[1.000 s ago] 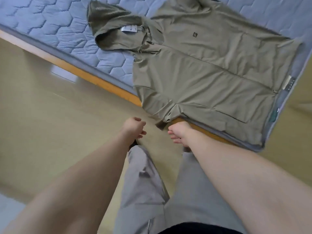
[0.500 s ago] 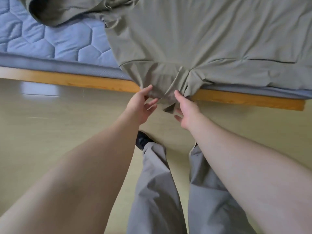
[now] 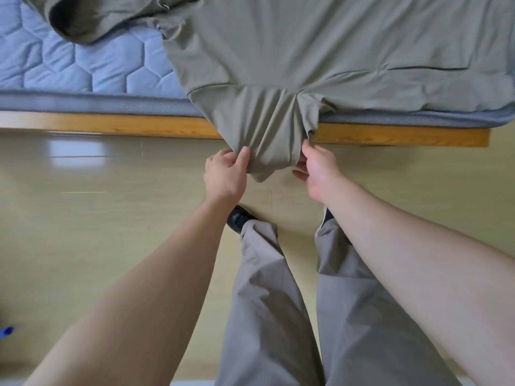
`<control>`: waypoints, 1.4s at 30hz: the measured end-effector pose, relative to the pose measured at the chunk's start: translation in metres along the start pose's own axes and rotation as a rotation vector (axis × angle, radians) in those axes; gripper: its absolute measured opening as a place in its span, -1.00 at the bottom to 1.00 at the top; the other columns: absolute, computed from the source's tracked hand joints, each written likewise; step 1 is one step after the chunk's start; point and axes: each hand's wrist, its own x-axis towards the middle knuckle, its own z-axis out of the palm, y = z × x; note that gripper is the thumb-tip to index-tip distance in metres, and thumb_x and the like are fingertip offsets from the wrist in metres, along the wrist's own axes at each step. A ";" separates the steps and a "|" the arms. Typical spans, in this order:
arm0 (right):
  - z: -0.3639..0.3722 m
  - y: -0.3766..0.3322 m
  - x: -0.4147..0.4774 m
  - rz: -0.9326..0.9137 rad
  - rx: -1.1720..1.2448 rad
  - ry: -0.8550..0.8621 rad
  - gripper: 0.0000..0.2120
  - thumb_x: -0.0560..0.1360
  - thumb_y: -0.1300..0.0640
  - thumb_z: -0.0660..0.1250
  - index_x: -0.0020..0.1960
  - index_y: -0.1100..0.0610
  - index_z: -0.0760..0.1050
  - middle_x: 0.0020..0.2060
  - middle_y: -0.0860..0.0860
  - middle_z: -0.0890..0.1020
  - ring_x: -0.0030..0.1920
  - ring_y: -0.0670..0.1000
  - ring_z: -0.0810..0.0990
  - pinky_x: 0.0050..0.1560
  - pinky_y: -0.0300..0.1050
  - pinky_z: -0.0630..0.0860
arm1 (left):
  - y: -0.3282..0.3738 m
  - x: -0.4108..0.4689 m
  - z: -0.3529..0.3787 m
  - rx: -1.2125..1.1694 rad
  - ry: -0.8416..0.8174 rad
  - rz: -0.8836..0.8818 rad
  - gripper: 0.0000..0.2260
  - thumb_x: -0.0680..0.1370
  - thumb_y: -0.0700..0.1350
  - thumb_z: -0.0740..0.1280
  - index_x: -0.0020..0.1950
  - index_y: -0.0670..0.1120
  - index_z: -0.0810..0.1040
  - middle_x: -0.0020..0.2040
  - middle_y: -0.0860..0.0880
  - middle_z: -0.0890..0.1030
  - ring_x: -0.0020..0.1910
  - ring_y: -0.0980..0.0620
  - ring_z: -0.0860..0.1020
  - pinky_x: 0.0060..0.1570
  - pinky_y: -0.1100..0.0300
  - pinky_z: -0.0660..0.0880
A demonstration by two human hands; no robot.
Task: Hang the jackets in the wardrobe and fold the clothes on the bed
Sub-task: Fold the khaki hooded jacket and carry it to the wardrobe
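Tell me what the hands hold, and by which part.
The left hand and right hand pinch the olive jacket by the fabric hanging off the bed, one each side.

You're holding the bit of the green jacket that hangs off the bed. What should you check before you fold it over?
1. Left hand pinches the sleeve: ok.
2. Right hand pinches its other edge: ok.
3. Sleeve smooth: not ok, it is bunched into folds.
4. Jacket spread out on the mattress: ok.
5. Zip closed: cannot tell.
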 end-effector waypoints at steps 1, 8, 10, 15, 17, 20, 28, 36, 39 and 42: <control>0.002 -0.003 0.000 0.026 0.023 0.010 -0.84 0.67 -0.01 0.24 0.02 0.00 0.56 0.03 0.00 0.69 -0.01 0.03 0.69 -0.07 -0.06 0.62 | 0.002 -0.004 -0.002 0.022 0.014 0.056 -0.53 0.61 0.17 0.20 -0.41 -0.06 0.37 -0.28 0.09 0.44 -0.04 -0.21 0.54 -0.01 -0.03 0.48; 0.011 -0.009 -0.004 -0.001 -0.124 0.148 -0.58 0.71 -0.14 0.01 0.23 0.10 0.51 0.05 0.00 0.57 0.13 0.12 0.61 0.19 0.01 0.53 | 0.019 -0.020 0.005 -0.033 0.084 0.098 -0.51 0.68 0.10 0.22 -0.34 -0.14 0.23 -0.47 0.09 0.27 -0.41 0.07 0.23 -0.37 0.14 0.21; 0.010 -0.008 -0.008 -0.098 -0.304 0.151 -0.50 0.71 -0.16 -0.05 0.24 0.14 0.50 -0.02 0.04 0.52 0.06 0.13 0.56 0.04 -0.10 0.43 | 0.023 -0.020 0.006 -0.121 0.106 0.067 -0.53 0.68 0.09 0.23 -0.34 -0.08 0.20 -0.52 0.13 0.23 -0.43 0.09 0.19 -0.39 0.17 0.18; -0.006 -0.005 -0.014 -0.102 -0.406 -0.144 -0.37 0.49 -0.45 0.21 0.09 0.13 0.47 -0.10 -0.07 0.55 -0.06 -0.04 0.51 0.00 -0.15 0.40 | 0.025 -0.013 0.003 -0.301 0.147 0.011 -0.56 0.69 0.08 0.21 -0.29 -0.17 0.37 -0.40 0.14 0.36 -0.34 0.10 0.31 -0.25 0.17 0.32; -0.012 0.002 -0.010 -0.160 -0.491 -0.237 -0.44 0.46 -0.30 0.43 0.18 0.15 0.52 0.02 -0.06 0.63 0.07 -0.03 0.58 0.09 -0.17 0.45 | 0.024 -0.010 0.003 -0.282 0.165 0.005 -0.58 0.69 0.09 0.18 -0.20 -0.20 0.46 -0.31 0.06 0.45 -0.28 0.08 0.38 -0.17 0.14 0.40; -0.022 0.011 -0.003 -0.255 -0.581 -0.182 -0.70 0.56 -0.12 0.41 -0.19 0.07 0.51 -0.26 -0.07 0.59 -0.20 -0.05 0.54 -0.22 -0.22 0.40 | 0.027 -0.009 0.001 -0.265 0.203 -0.010 -0.62 0.70 0.09 0.15 -0.17 -0.12 0.50 -0.27 0.09 0.52 -0.25 0.09 0.43 -0.12 0.15 0.44; -0.051 0.010 -0.004 -0.237 -0.754 -0.239 -0.61 0.47 -0.25 0.44 -0.01 0.08 0.59 -0.07 -0.05 0.68 -0.05 -0.03 0.64 0.04 -0.09 0.55 | 0.037 -0.010 0.004 -0.664 -0.043 -0.381 -0.68 0.68 0.16 0.21 0.02 -0.06 0.55 -0.19 0.01 0.61 -0.31 0.04 0.60 -0.08 0.00 0.68; -0.050 0.018 -0.011 -0.117 -0.502 -0.444 -0.69 0.46 -0.01 0.54 0.12 0.09 0.59 -0.05 -0.01 0.74 -0.07 -0.01 0.73 -0.08 -0.16 0.65 | 0.001 -0.027 0.026 -0.456 -0.490 -0.565 -0.63 0.49 -0.01 0.54 0.19 -0.20 0.65 -0.01 -0.06 0.72 -0.10 -0.02 0.64 -0.26 0.22 0.51; -0.053 0.024 -0.009 -0.046 -0.482 -0.425 -0.34 0.25 -0.22 0.59 0.22 0.13 0.58 0.02 -0.02 0.74 0.05 0.02 0.71 0.20 0.05 0.61 | -0.005 -0.036 0.034 -0.555 -0.371 -0.632 -0.67 0.51 -0.11 0.51 0.21 -0.22 0.61 0.10 -0.14 0.71 0.00 -0.07 0.69 -0.24 0.20 0.61; -0.066 0.032 -0.008 0.037 -0.538 -0.443 -0.37 0.33 -0.11 0.61 0.27 0.18 0.55 0.04 0.01 0.73 0.05 0.02 0.71 0.18 0.02 0.61 | -0.006 -0.046 0.040 -0.716 -0.345 -0.699 -0.67 0.57 -0.09 0.43 0.27 -0.24 0.59 0.10 -0.14 0.72 0.09 -0.11 0.70 0.08 0.04 0.63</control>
